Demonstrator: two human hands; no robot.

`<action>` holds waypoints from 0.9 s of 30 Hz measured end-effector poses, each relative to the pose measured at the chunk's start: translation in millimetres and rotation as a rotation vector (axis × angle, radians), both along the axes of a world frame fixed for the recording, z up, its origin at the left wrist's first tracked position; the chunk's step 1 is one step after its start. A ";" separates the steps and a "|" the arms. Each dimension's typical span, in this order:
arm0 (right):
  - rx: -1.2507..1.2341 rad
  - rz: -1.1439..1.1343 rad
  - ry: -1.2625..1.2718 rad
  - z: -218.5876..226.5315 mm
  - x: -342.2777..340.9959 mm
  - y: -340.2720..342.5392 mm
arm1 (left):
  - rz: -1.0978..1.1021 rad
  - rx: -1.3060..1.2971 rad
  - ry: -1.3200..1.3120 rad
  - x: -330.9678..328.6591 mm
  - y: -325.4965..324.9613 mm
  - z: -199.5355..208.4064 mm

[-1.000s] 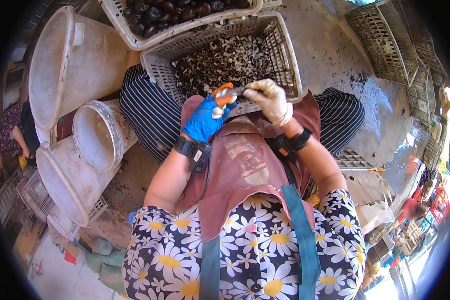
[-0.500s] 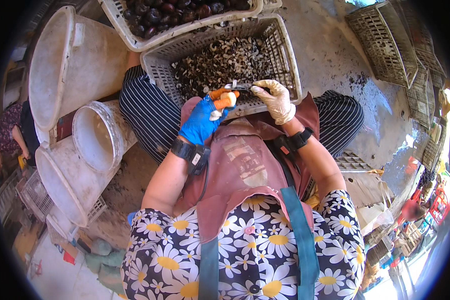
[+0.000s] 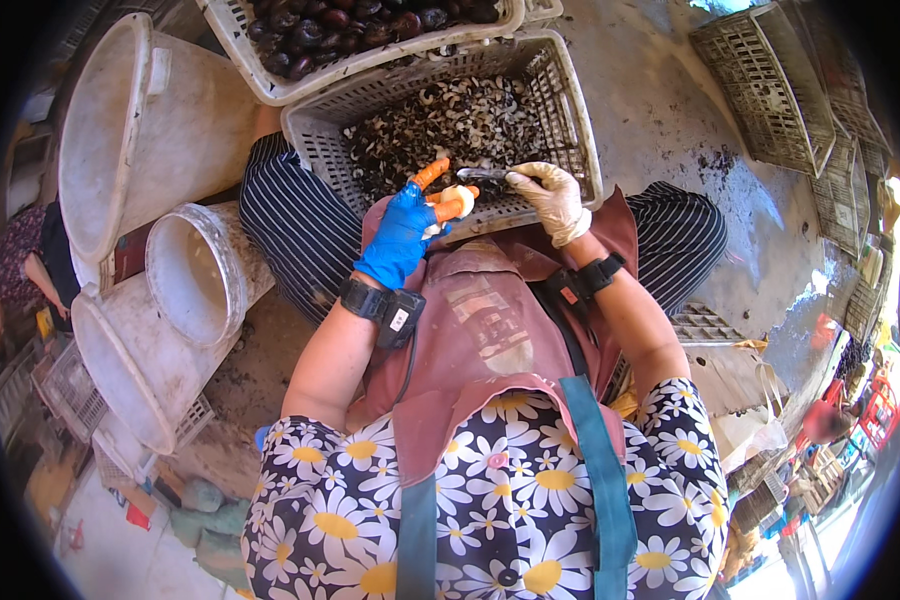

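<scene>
My left hand (image 3: pixel 400 238), in a blue glove with orange finger covers, is closed around a peeled whitish water chestnut (image 3: pixel 464 197). Its index finger sticks out, apart from the rest. Between the gloved fingers a little more white shows, partly hidden. My right hand (image 3: pixel 554 203), in a pale glove, grips a slim metal peeler (image 3: pixel 483 174) whose end points left, just above the chestnut. Both hands are over the near edge of a grey plastic crate (image 3: pixel 592 152), in which dark and pale peelings (image 3: pixel 470 110) lie.
Beyond it stands another crate (image 3: pixel 262 82) with dark, unpeeled water chestnuts (image 3: pixel 320 32). Large white buckets (image 3: pixel 95 140) and a smaller bucket (image 3: pixel 232 265) are on the left. Stacked crates (image 3: pixel 760 85) stand at the far right. At the left edge another person (image 3: pixel 32 245) is partly visible.
My left index finger has lifted away from the peeler and now points up and forward. A whitish bit at the peeler's end no longer shows. My right hand has hardly moved.
</scene>
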State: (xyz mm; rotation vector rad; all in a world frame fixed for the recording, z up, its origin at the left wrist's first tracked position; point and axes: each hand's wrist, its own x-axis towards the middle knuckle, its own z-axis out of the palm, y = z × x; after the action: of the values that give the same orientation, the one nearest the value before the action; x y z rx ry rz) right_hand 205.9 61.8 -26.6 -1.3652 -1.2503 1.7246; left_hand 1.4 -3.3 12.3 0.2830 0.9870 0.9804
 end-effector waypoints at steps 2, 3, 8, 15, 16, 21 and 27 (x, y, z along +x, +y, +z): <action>0.106 -0.031 0.021 3.0 -3.3 -4.7 | -0.034 0.083 0.215 1.7 1.8 2.8; 0.084 -0.037 0.097 15.0 -11.6 -5.7 | -0.038 0.088 0.265 0.4 4.4 -0.2; 0.366 0.148 -0.421 4.4 -1.8 -1.3 | -0.020 0.211 0.324 6.1 0.4 12.8; 0.215 -0.015 -0.030 11.0 -12.8 -19.5 | 0.019 0.174 0.195 5.5 -3.1 -5.3; 0.127 -0.047 -0.009 8.9 -14.1 -20.7 | 0.016 0.177 0.193 6.2 -3.0 -4.2; 0.060 0.051 -0.291 -20.7 5.1 -2.7 | 0.095 0.083 -0.007 -2.6 -3.3 -11.7; -0.095 0.008 -0.174 -15.1 5.2 6.0 | 0.440 -0.126 -0.557 -52.5 3.3 -16.7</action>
State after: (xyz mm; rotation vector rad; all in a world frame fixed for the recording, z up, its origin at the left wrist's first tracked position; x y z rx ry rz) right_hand 211.2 67.8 -41.7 -1.5971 -1.2811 1.7200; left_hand -51.1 0.0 -4.4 -0.3181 0.5979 1.2965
